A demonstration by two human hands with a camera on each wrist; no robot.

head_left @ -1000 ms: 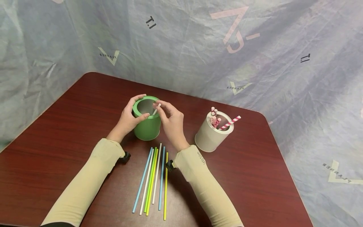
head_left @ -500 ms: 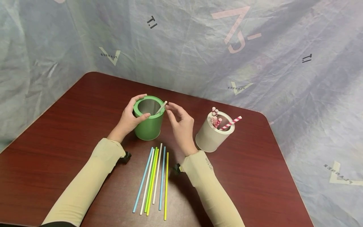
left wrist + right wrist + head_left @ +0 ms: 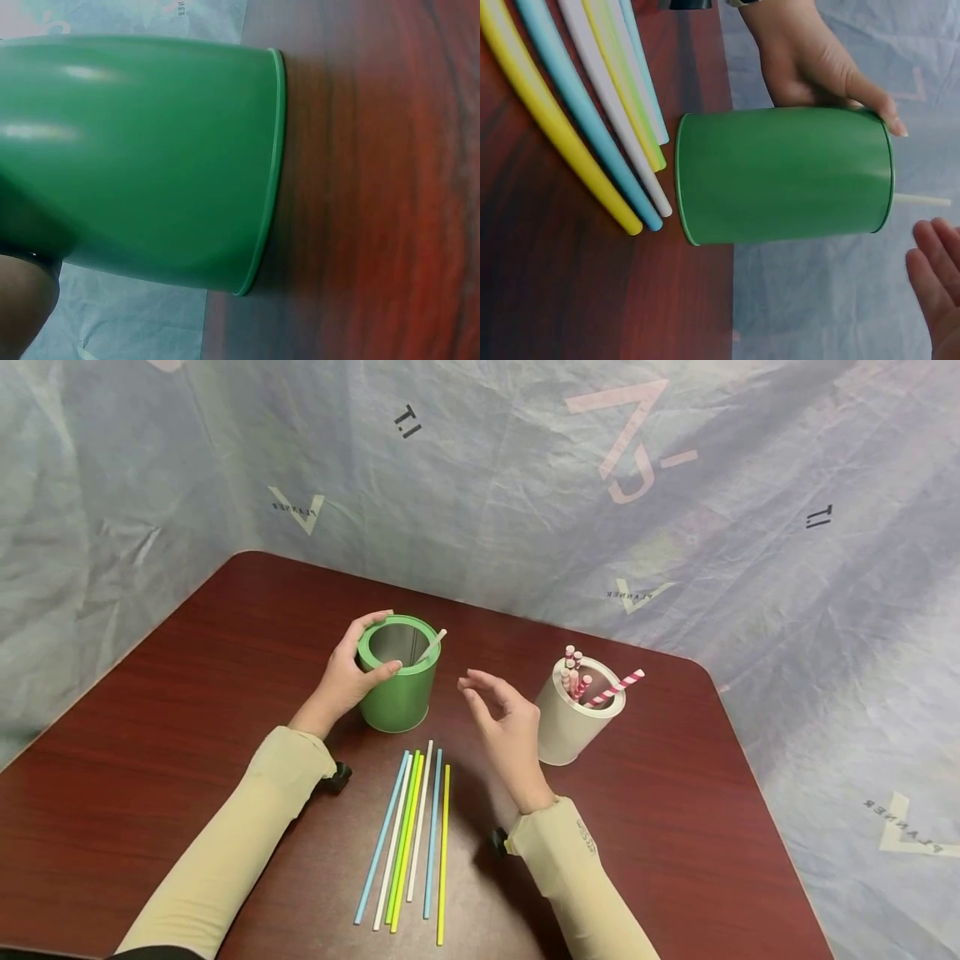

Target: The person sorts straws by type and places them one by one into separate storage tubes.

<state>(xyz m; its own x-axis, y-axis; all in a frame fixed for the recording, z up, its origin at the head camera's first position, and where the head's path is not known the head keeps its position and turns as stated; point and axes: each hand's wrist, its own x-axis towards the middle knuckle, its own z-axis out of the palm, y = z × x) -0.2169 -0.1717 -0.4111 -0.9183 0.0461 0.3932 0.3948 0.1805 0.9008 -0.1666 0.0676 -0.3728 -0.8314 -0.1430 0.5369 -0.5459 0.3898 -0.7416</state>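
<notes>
In the head view, my left hand [image 3: 339, 683] grips an upright green can [image 3: 397, 703] at its left side, thumb and fingers on the rim. A white straw [image 3: 433, 645] leans inside that can, its tip sticking out past the right of the rim. Between the green can and a whitish can is my right hand [image 3: 513, 722], raised, with nothing in its loosely bent fingers. From the right wrist view, the right fingertips stand apart from the straw tip. Only the green side wall [image 3: 172, 165] and part of a finger show in the left wrist view.
Several thin straws lie side by side on the dark red table in front: blue [image 3: 382, 839], white, green and yellow [image 3: 443, 856]. The whitish can [image 3: 564, 727], close to my right hand, holds several red-and-white striped straws [image 3: 621, 685]. Printed cloth [image 3: 480, 485] hangs behind the table.
My right hand has let go of the white straw in the green can and moved right and toward me. The straw now leans on the rim. The left hand keeps its grip.
</notes>
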